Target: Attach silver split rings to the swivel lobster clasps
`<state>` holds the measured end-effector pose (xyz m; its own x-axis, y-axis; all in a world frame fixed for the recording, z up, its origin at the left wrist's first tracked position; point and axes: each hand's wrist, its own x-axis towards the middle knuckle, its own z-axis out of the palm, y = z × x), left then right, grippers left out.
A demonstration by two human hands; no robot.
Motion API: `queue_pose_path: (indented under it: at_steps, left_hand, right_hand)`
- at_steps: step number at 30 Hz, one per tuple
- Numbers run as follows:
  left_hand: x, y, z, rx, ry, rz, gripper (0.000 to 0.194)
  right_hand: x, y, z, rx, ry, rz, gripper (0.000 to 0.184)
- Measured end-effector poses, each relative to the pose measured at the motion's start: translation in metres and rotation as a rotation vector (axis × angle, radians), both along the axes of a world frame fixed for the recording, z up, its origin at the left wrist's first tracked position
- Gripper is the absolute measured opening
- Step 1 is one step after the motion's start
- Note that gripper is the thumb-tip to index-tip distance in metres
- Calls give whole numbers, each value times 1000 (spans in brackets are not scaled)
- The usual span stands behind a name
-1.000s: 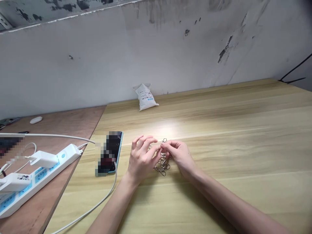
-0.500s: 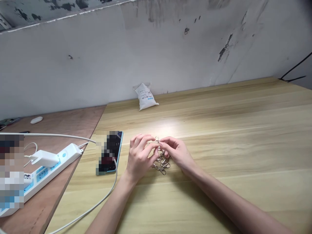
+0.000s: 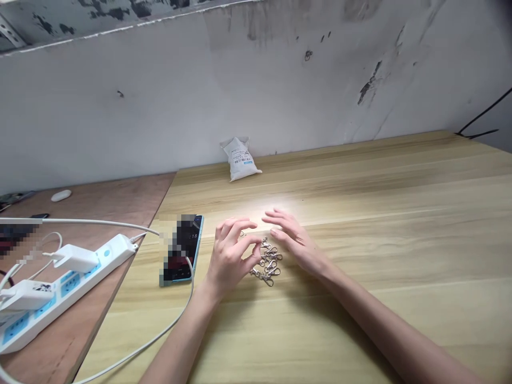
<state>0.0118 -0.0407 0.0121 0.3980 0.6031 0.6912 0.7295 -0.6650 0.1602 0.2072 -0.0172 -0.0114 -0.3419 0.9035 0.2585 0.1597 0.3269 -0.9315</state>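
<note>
A small heap of silver metal swivel clasps (image 3: 269, 262) lies linked together on the light wooden desk (image 3: 360, 213). My left hand (image 3: 231, 253) hovers just left of the heap, its fingers curled and its thumb reaching toward the clasps. No held item shows in it. My right hand (image 3: 294, 239) rests to the right of the heap, with its fingers extended and apart and nothing in them. Its fingertips are close to the top clasps.
A blue-edged phone (image 3: 182, 250), partly pixelated, lies left of my hands with a white cable (image 3: 176, 314) running past my left forearm. On a lower brown board (image 3: 100, 194) sits a white power strip (image 3: 76, 282). A white packet (image 3: 241, 159) stands against the wall.
My hands have drawn apart. My right hand has released the clasps and moved up and right with its fingers straightened, and the clasps now lie on the desk.
</note>
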Motion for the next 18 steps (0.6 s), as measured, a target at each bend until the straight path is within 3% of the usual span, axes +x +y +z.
queue_pose_path:
  at_steps: [2,5,10,18]
  left_hand:
    - [-1,0,0,-1,3,5,8]
    - [-1,0,0,-5,12,6,8]
    - [3,0,-2,7,26,-32,11]
    - [3,2,-5,44,95,-23,11]
  right_hand:
    - [4,2,-1,26,-92,-30,45]
    - [8,3,-1,81,-177,49,50]
    - [10,3,1,178,-303,200,24]
    - [12,8,-3,284,-339,100,10]
